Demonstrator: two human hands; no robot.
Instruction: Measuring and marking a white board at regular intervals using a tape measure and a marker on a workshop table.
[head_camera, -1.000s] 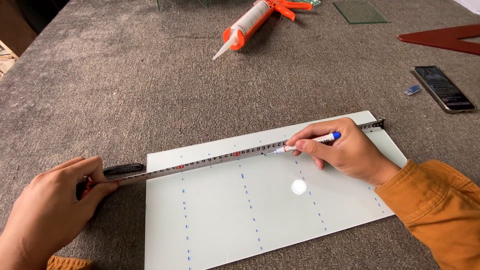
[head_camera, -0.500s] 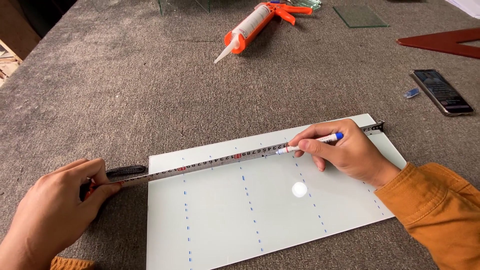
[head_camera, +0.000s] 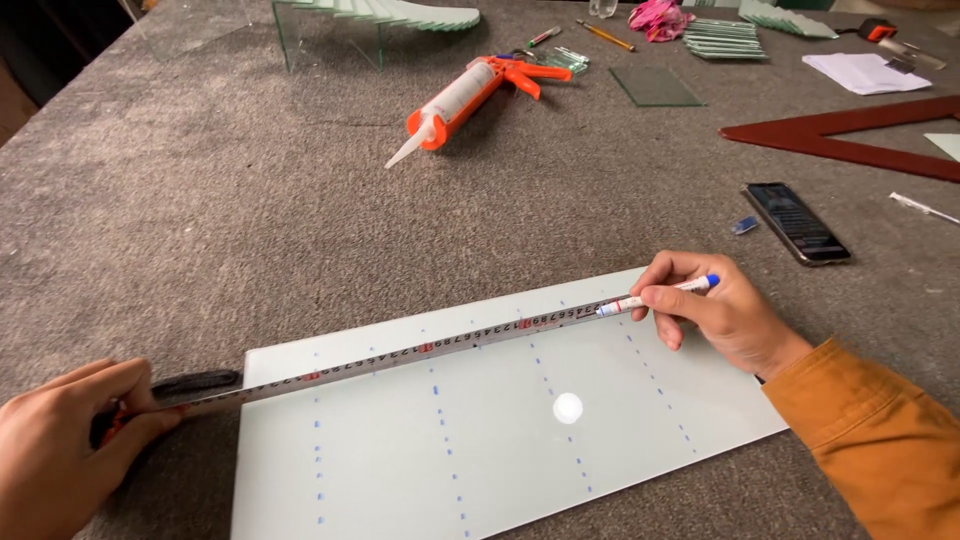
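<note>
Right hand (head_camera: 715, 315) gripping marker (head_camera: 655, 296), apparently touching tape measure (head_camera: 400, 358)

Grey felt table (head_camera: 200, 200), white panel (head_camera: 480, 450), caulk gun (head_camera: 465, 95), phone (head_camera: 797, 222), red triangle (head_camera: 850, 145).

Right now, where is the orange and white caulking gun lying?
In the head view, the orange and white caulking gun lies on the grey carpeted table, up and centre, beyond the white glass sheet and just below the stepped clear glass stand.
</note>
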